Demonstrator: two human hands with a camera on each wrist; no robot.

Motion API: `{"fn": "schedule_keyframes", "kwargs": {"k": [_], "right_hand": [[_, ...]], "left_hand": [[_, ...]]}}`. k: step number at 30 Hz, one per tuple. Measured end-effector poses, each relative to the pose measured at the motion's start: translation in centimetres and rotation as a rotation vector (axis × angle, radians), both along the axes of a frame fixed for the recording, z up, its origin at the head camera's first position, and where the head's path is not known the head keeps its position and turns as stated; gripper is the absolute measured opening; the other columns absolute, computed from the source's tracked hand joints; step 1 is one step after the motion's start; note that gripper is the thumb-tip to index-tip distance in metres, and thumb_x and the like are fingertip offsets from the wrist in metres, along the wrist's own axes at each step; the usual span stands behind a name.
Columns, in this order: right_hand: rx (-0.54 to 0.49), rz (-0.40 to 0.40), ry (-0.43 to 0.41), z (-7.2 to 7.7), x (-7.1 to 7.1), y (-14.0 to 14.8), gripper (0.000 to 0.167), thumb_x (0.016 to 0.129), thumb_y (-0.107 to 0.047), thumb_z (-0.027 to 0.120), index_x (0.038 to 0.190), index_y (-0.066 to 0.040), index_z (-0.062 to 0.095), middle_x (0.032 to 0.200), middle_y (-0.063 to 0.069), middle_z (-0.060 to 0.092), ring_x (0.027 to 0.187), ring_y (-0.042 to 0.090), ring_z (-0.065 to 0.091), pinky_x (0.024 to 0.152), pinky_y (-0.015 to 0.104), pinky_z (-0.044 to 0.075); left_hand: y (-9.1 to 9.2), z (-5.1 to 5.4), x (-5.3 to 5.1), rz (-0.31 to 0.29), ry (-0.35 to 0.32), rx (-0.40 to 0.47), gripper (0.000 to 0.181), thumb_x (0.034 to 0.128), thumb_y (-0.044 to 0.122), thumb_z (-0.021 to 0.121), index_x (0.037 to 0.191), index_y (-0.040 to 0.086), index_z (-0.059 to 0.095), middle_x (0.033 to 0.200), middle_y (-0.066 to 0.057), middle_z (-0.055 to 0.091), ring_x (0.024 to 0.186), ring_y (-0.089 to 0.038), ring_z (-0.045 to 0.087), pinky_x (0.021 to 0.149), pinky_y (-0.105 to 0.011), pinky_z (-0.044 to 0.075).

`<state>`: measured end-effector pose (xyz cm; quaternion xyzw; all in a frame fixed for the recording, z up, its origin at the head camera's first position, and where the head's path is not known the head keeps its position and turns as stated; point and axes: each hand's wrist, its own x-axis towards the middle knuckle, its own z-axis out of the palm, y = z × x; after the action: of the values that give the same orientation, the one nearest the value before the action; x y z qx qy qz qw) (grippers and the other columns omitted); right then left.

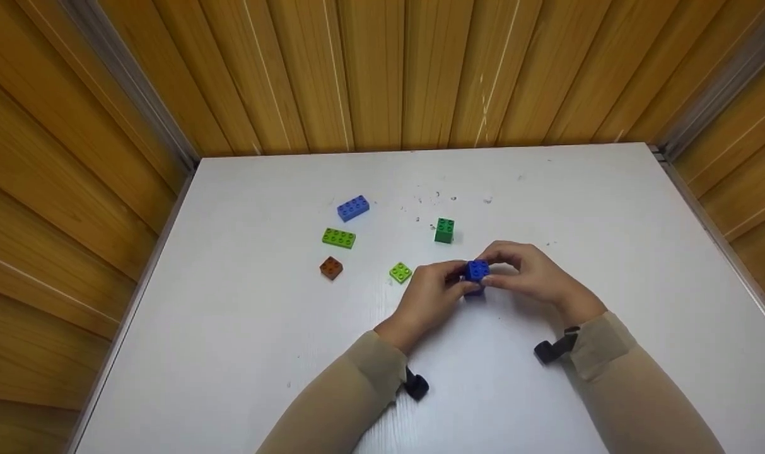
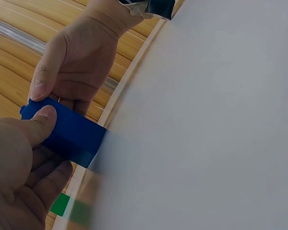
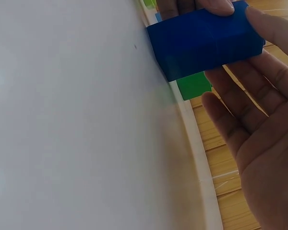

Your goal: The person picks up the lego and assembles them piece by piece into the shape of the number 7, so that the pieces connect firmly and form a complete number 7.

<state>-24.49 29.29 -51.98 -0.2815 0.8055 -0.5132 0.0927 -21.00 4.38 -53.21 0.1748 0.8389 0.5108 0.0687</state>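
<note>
On a white table [image 1: 243,353], a left hand [image 1: 429,295] and a right hand [image 1: 535,275] pinch an upright dark blue block [image 1: 477,270], right of centre. To its left are a light blue brick [image 1: 354,208], a green block [image 1: 444,231], a long lime plate [image 1: 338,238], a brown brick [image 1: 331,268] and a small lime plate [image 1: 400,272].

You have one dark-blue studded plastic column [image 1: 477,270], its bricks too unclear to count, one light-blue oblong brick [image 1: 353,209], one lime-green oblong brick [image 1: 339,238], one lime-green square brick [image 1: 400,273], one brown square brick [image 1: 332,268], one green square-topped brick [image 1: 444,231].
</note>
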Motion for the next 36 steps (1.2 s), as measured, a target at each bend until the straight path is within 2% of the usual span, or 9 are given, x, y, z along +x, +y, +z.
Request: {"fn": "schedule_keyframes", "kwargs": {"k": [6, 11, 14, 19, 22, 25, 28, 31, 36], "right_hand": [[0.06, 0.011, 0.005, 0.3, -0.5, 0.2, 0.03, 0.098, -0.009, 0.088, 0.126, -0.015, 0.082, 0.127, 0.005, 0.081, 0.124, 0.007, 0.075, 0.118, 0.015, 0.047], [0.09, 0.0, 0.033, 0.4, -1.5, 0.8, 0.025, 0.107, -0.009, 0.074, 0.131, -0.002, 0.079, 0.127, 0.011, 0.082, 0.12, 0.006, 0.075, 0.115, 0.014, 0.047], [0.088, -0.051, 0.04, 0.9, -2.7, 0.7, 0.027, 0.113, -0.012, 0.064, 0.13, 0.003, 0.078, 0.125, 0.017, 0.082, 0.116, 0.005, 0.075, 0.109, 0.014, 0.05], [0.036, -0.139, 0.013, 1.9, -4.5, 0.0, 0.031, 0.115, -0.012, 0.06, 0.13, 0.011, 0.075, 0.126, 0.026, 0.08, 0.111, 0.0, 0.074, 0.103, 0.012, 0.054], [0.043, -0.181, 0.007, 2.2, -5.5, -0.6, 0.033, 0.115, -0.015, 0.064, 0.133, 0.011, 0.074, 0.129, 0.029, 0.078, 0.111, 0.0, 0.074, 0.101, 0.011, 0.054], [0.126, -0.237, 0.01, 2.2, -6.4, -1.5, 0.038, 0.113, -0.023, 0.071, 0.137, 0.005, 0.075, 0.132, 0.023, 0.079, 0.114, 0.006, 0.073, 0.1, 0.01, 0.053], [0.207, -0.272, 0.009, 2.2, -7.3, -2.4, 0.044, 0.109, -0.03, 0.078, 0.142, 0.0, 0.074, 0.136, 0.017, 0.079, 0.12, 0.018, 0.072, 0.102, 0.016, 0.054], [0.237, -0.278, -0.011, 2.1, -8.0, -3.2, 0.052, 0.105, -0.031, 0.083, 0.146, -0.001, 0.072, 0.14, 0.018, 0.077, 0.124, 0.031, 0.073, 0.106, 0.03, 0.058], [0.263, -0.254, -0.078, 1.6, -9.0, -4.3, 0.063, 0.099, -0.035, 0.09, 0.15, -0.004, 0.07, 0.146, 0.019, 0.073, 0.128, 0.037, 0.071, 0.107, 0.043, 0.055]], "left_hand": [[0.0, -0.1, -0.1, -0.007, -0.019, -0.01, 0.037, 0.1068, 0.021, 0.081, 0.143, 0.016, 0.078, 0.14, 0.001, 0.082, 0.134, -0.008, 0.075, 0.114, -0.022, 0.059], [0.2, -0.3, 0.1, 0.003, -0.067, -0.036, 0.04, 0.1063, 0.021, 0.082, 0.146, 0.018, 0.077, 0.141, 0.004, 0.081, 0.134, -0.006, 0.073, 0.118, -0.025, 0.058], [0.2, -0.3, 0.1, 0.017, -0.079, -0.064, 0.043, 0.1055, 0.021, 0.083, 0.148, 0.017, 0.075, 0.144, 0.004, 0.08, 0.136, -0.008, 0.073, 0.121, -0.028, 0.057], [0.1, -0.3, -0.1, 0.014, -0.054, -0.082, 0.044, 0.1054, 0.02, 0.083, 0.148, 0.015, 0.075, 0.145, 0.002, 0.08, 0.138, -0.01, 0.073, 0.122, -0.03, 0.057], [0.0, -0.2, -0.2, 0.01, -0.049, -0.073, 0.043, 0.1057, 0.02, 0.082, 0.148, 0.016, 0.075, 0.144, 0.002, 0.08, 0.137, -0.008, 0.073, 0.121, -0.029, 0.057], [-0.1, -0.2, -0.2, 0.015, -0.054, -0.07, 0.043, 0.1057, 0.02, 0.083, 0.148, 0.016, 0.075, 0.143, 0.003, 0.08, 0.135, -0.007, 0.073, 0.12, -0.029, 0.058], [-0.1, -0.3, -0.2, 0.02, -0.048, -0.074, 0.042, 0.1054, 0.02, 0.083, 0.147, 0.016, 0.076, 0.142, 0.003, 0.081, 0.134, -0.007, 0.073, 0.12, -0.029, 0.058], [-0.1, -0.4, -0.2, 0.015, -0.033, -0.075, 0.041, 0.1051, 0.02, 0.083, 0.146, 0.015, 0.077, 0.141, 0.001, 0.081, 0.134, -0.008, 0.074, 0.119, -0.029, 0.058], [0.0, -0.5, -0.3, 0.005, -0.001, -0.076, 0.041, 0.105, 0.021, 0.083, 0.145, 0.015, 0.077, 0.14, 0.001, 0.082, 0.132, -0.006, 0.074, 0.117, -0.027, 0.059]]}}
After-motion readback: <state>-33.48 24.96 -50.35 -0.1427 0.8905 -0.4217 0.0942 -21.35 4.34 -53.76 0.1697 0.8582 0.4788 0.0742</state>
